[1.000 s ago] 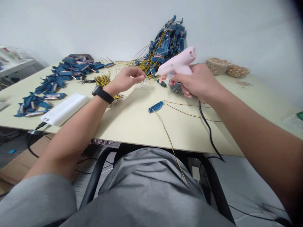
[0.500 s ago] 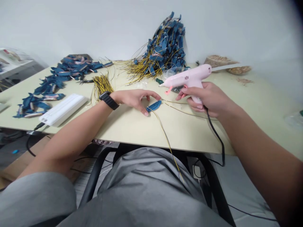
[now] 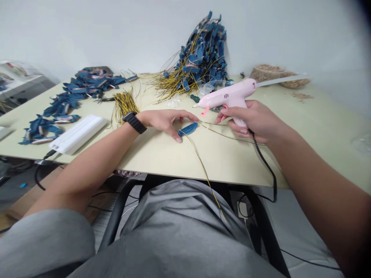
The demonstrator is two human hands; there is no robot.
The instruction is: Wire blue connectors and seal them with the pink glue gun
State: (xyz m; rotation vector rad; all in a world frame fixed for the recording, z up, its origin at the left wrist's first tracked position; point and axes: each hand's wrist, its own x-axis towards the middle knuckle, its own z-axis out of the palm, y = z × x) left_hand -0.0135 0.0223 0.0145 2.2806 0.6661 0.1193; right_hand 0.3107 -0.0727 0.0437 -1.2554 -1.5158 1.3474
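Note:
A blue leaf-shaped piece lies on the table, with a thin yellow-and-black wire running from it over the table edge onto my lap. Around the piece, my left hand has thumb and forefinger spread, their tips close to its two ends; whether they touch it I cannot tell. My right hand grips a pink hot glue gun by its handle, fingers near the trigger. The gun's nozzle points left, above the piece's right end, and a clear glue stick protrudes from its back. More thin wires lie below the gun.
A tall heap of blue pieces on wires leans at the wall. More blue pieces spread over the left side, near a bundle of yellow wires and a white power strip. A woven basket stands at back right. The gun's black cord hangs down.
Almost nothing differs. The glue gun has shifted very slightly left, and the view has moved a little; my left hand stays around the blue piece.

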